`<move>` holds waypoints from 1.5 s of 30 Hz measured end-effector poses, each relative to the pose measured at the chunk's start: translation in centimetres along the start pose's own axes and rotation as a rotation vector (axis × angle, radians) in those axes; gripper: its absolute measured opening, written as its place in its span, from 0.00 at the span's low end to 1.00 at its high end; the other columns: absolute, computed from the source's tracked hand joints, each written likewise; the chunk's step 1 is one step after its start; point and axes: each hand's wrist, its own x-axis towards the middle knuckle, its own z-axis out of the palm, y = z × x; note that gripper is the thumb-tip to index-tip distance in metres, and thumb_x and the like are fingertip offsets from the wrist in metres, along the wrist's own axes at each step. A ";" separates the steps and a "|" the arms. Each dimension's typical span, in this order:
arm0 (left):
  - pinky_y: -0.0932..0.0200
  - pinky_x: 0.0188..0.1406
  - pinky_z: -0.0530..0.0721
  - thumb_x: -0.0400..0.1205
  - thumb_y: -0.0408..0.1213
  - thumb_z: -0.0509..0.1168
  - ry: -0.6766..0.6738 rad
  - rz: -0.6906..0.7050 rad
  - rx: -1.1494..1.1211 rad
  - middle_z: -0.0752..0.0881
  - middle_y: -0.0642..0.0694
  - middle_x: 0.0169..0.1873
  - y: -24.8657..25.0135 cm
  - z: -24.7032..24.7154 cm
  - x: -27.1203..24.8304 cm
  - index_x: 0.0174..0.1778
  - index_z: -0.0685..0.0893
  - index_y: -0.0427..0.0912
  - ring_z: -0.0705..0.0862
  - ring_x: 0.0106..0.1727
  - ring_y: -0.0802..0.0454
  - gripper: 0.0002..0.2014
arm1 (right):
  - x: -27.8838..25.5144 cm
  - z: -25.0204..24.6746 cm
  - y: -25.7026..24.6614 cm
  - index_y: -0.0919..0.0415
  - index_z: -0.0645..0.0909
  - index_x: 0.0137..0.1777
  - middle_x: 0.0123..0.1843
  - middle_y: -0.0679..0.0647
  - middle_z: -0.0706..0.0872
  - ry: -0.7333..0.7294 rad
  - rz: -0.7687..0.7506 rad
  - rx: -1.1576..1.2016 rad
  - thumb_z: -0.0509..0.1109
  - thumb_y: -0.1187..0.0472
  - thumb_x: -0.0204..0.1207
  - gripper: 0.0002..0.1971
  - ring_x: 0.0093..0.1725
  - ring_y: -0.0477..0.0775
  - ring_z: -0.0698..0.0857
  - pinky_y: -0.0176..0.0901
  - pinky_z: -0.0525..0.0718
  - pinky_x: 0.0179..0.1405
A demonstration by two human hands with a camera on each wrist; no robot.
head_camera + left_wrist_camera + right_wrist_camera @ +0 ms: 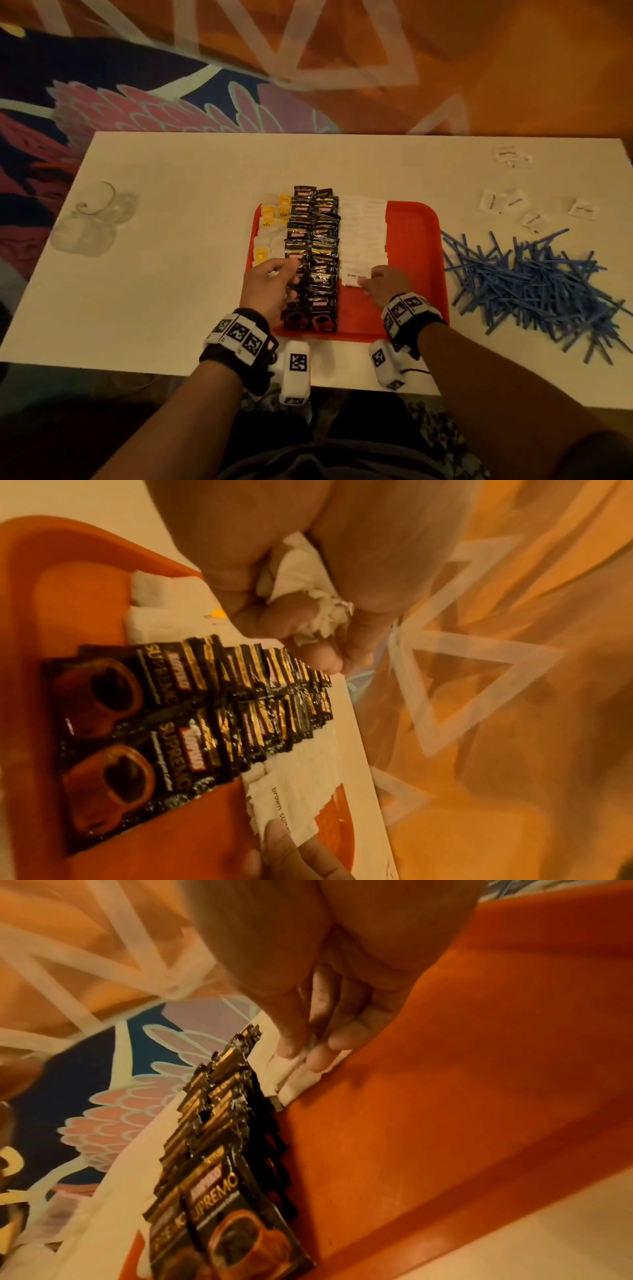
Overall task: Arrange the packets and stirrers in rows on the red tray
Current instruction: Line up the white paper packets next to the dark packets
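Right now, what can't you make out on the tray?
- Near tea bags: head view, left hand covers them.
- What the left hand grips: left wrist view, crumpled white, fingers hide it.
- Sugar packet print: head view, too small; right hand covers its corner.
- Loose packets: print blurred.

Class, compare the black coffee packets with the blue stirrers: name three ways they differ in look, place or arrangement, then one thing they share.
1. The black coffee packets lie on the red tray; the blue stirrers lie on the white table beside it.
2. The packets form two overlapping rows; the stirrers are a loose, criss-crossed heap.
3. The packets are flat, glossy and printed; the stirrers are thin plain sticks.
Shared: there are many of each.
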 end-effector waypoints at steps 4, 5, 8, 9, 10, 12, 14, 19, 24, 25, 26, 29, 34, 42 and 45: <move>0.65 0.17 0.72 0.83 0.41 0.70 0.016 -0.007 -0.019 0.86 0.47 0.33 -0.5 -1.6 0.4 0.52 0.90 0.43 0.79 0.24 0.55 0.07 | 0.8 1.5 -0.4 0.61 0.80 0.36 0.37 0.56 0.84 0.045 0.028 0.055 0.74 0.54 0.76 0.13 0.34 0.50 0.78 0.39 0.72 0.28; 0.65 0.17 0.72 0.83 0.41 0.71 0.019 -0.009 -0.027 0.86 0.47 0.33 -0.6 -1.9 0.6 0.52 0.90 0.43 0.78 0.24 0.55 0.07 | 1.0 1.9 -0.4 0.60 0.81 0.36 0.37 0.55 0.85 0.057 0.027 0.059 0.75 0.54 0.76 0.12 0.35 0.50 0.80 0.39 0.74 0.30; 0.64 0.17 0.71 0.83 0.39 0.71 0.024 -0.003 -0.028 0.85 0.47 0.31 -0.6 -2.6 0.7 0.49 0.90 0.43 0.77 0.24 0.54 0.05 | 1.5 2.7 -0.6 0.59 0.82 0.41 0.42 0.54 0.88 0.107 0.060 0.124 0.77 0.55 0.74 0.10 0.41 0.51 0.85 0.39 0.81 0.37; 0.64 0.17 0.71 0.83 0.39 0.71 0.025 0.000 -0.021 0.85 0.48 0.31 -0.6 -2.7 0.7 0.49 0.90 0.43 0.77 0.24 0.54 0.05 | 1.5 2.9 -0.6 0.60 0.82 0.42 0.42 0.53 0.87 0.133 0.072 0.165 0.78 0.56 0.74 0.09 0.39 0.49 0.84 0.37 0.79 0.34; 0.64 0.17 0.70 0.83 0.38 0.70 0.026 0.001 -0.017 0.85 0.47 0.31 -0.6 -2.9 0.8 0.48 0.90 0.43 0.77 0.23 0.54 0.05 | 1.4 3.0 -0.6 0.60 0.81 0.42 0.41 0.52 0.84 0.161 0.076 0.190 0.78 0.57 0.74 0.10 0.36 0.46 0.80 0.34 0.75 0.29; 0.65 0.17 0.69 0.82 0.37 0.70 0.023 0.001 -0.013 0.84 0.47 0.31 -0.6 -2.9 0.8 0.48 0.90 0.42 0.76 0.23 0.54 0.04 | 1.2 3.1 -0.4 0.60 0.78 0.42 0.39 0.51 0.81 0.206 0.074 0.210 0.79 0.58 0.73 0.12 0.31 0.42 0.75 0.32 0.69 0.24; 0.64 0.17 0.69 0.83 0.38 0.70 0.018 -0.001 -0.007 0.84 0.48 0.30 -0.7 -2.8 0.8 0.47 0.90 0.42 0.76 0.23 0.54 0.05 | 1.0 3.0 -0.1 0.58 0.75 0.41 0.38 0.51 0.82 0.232 0.064 0.205 0.80 0.56 0.71 0.14 0.31 0.44 0.77 0.36 0.72 0.24; 0.64 0.17 0.72 0.83 0.41 0.70 0.004 -0.028 -0.024 0.85 0.49 0.30 -0.8 -2.2 0.9 0.49 0.90 0.44 0.78 0.24 0.55 0.06 | 1.1 3.0 0.3 0.56 0.74 0.46 0.39 0.50 0.80 0.220 -0.195 0.055 0.75 0.62 0.75 0.10 0.40 0.52 0.81 0.42 0.80 0.37; 0.63 0.17 0.71 0.84 0.42 0.70 -0.015 -0.030 -0.035 0.85 0.49 0.30 -0.7 -1.7 0.8 0.49 0.90 0.43 0.79 0.24 0.55 0.07 | 1.4 3.5 0.6 0.55 0.84 0.58 0.57 0.53 0.81 0.160 -0.260 -0.002 0.69 0.71 0.77 0.14 0.51 0.49 0.80 0.37 0.76 0.51; 0.64 0.17 0.70 0.84 0.42 0.70 -0.016 -0.028 -0.036 0.84 0.49 0.30 -0.7 -1.6 0.7 0.49 0.90 0.43 0.78 0.23 0.55 0.07 | 1.3 3.4 0.6 0.55 0.85 0.59 0.59 0.54 0.82 0.155 -0.262 0.005 0.69 0.72 0.77 0.14 0.51 0.49 0.81 0.36 0.76 0.52; 0.64 0.18 0.70 0.84 0.42 0.70 -0.016 -0.030 -0.038 0.84 0.49 0.30 -0.7 -1.5 0.7 0.49 0.90 0.43 0.78 0.23 0.55 0.07 | 1.1 3.1 0.6 0.56 0.85 0.59 0.60 0.54 0.82 0.152 -0.265 0.013 0.68 0.72 0.78 0.15 0.53 0.50 0.82 0.35 0.76 0.53; 0.63 0.18 0.69 0.85 0.46 0.68 -0.044 -0.049 -0.066 0.82 0.49 0.30 -0.3 -1.0 0.7 0.48 0.89 0.42 0.77 0.23 0.55 0.11 | 0.4 2.2 0.6 0.56 0.86 0.57 0.59 0.53 0.86 0.173 -0.258 0.076 0.65 0.72 0.79 0.14 0.52 0.46 0.83 0.29 0.76 0.51; 0.66 0.13 0.64 0.88 0.58 0.54 -0.159 -0.142 -0.187 0.79 0.48 0.26 1.6 1.0 -0.1 0.48 0.86 0.40 0.77 0.23 0.54 0.26 | -1.8 -0.7 -0.9 0.57 0.86 0.51 0.47 0.50 0.89 0.220 -0.312 0.310 0.72 0.67 0.77 0.07 0.40 0.36 0.82 0.18 0.75 0.34; 0.67 0.09 0.64 0.90 0.58 0.47 -0.339 -0.030 -0.250 0.83 0.39 0.27 6.1 5.0 -2.4 0.48 0.83 0.35 0.79 0.19 0.50 0.30 | -6.3 -7.4 -6.2 0.51 0.87 0.40 0.40 0.45 0.90 0.093 -0.541 0.430 0.80 0.52 0.71 0.06 0.40 0.39 0.86 0.29 0.83 0.39; 0.66 0.09 0.64 0.89 0.58 0.46 -0.387 0.024 -0.206 0.83 0.35 0.28 7.6 6.0 -3.1 0.51 0.82 0.34 0.77 0.16 0.51 0.31 | -6.5 -9.3 -6.9 0.47 0.87 0.36 0.38 0.43 0.89 0.052 -0.497 0.344 0.80 0.51 0.70 0.06 0.38 0.38 0.85 0.33 0.80 0.39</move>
